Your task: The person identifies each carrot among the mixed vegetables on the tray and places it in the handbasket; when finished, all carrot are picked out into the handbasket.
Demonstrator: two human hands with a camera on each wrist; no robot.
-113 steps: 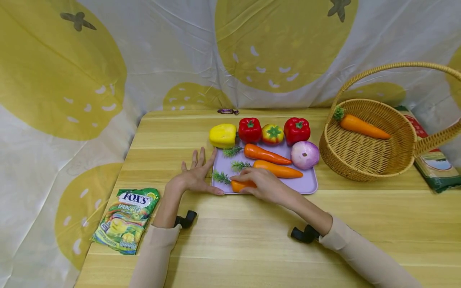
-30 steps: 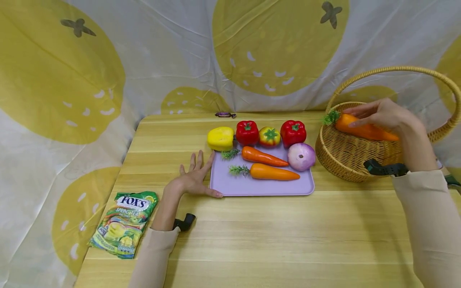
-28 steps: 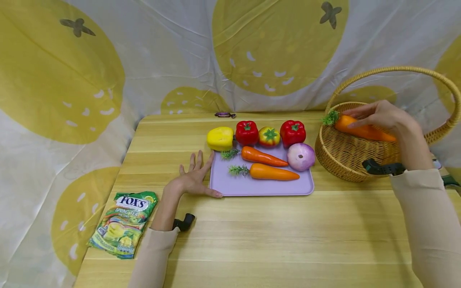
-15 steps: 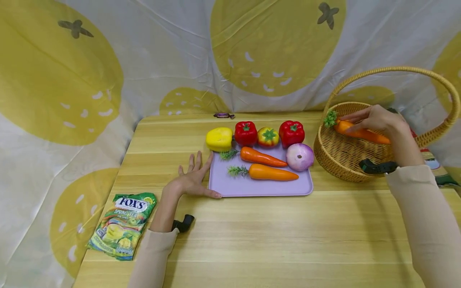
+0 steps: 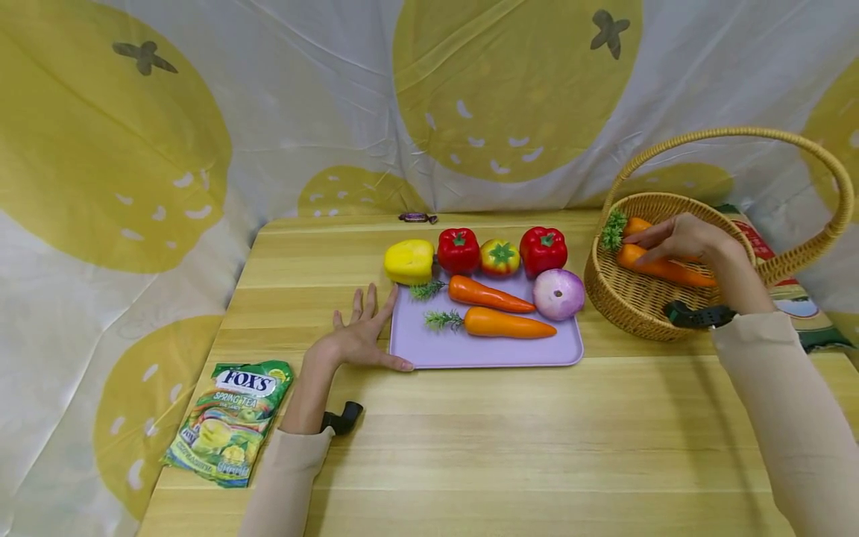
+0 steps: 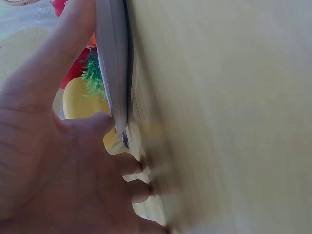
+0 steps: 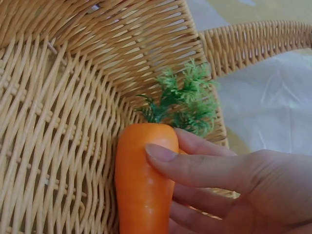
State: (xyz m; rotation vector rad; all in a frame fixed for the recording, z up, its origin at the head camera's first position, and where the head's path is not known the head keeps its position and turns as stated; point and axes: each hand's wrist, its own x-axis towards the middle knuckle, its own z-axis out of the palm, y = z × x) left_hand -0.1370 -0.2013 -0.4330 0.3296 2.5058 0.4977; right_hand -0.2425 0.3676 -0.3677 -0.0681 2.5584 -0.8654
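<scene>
My right hand (image 5: 691, 242) reaches into the wicker basket (image 5: 620, 309) and grips an orange carrot (image 7: 144, 185) near its leafy top, thumb on one side and fingers on the other. Behind it in the basket, another carrot (image 5: 637, 224) shows partly past the hand. My left hand (image 5: 359, 335) lies spread at the left end of the lilac tray (image 5: 490, 354), thumb and forefinger right at its rim. Two carrots lie on the tray, a redder one (image 5: 490, 292) and an orange one (image 5: 510, 323), beside a purple onion (image 5: 559, 294).
Along the tray's back stand a yellow pepper (image 5: 409, 259), two red peppers, one at the right (image 5: 543, 250), and a red-yellow tomato (image 5: 499, 256). A wrapped candy (image 5: 417, 218) lies behind. A FOX'S bag (image 5: 231, 425) is left; a green-red packet (image 5: 801, 298) lies behind the basket, whose handle arches high.
My right hand has taken the front carrot from the tray to the basket and then lowered it inside, drawing slightly toward me. My left hand has stayed at the tray's edge.
</scene>
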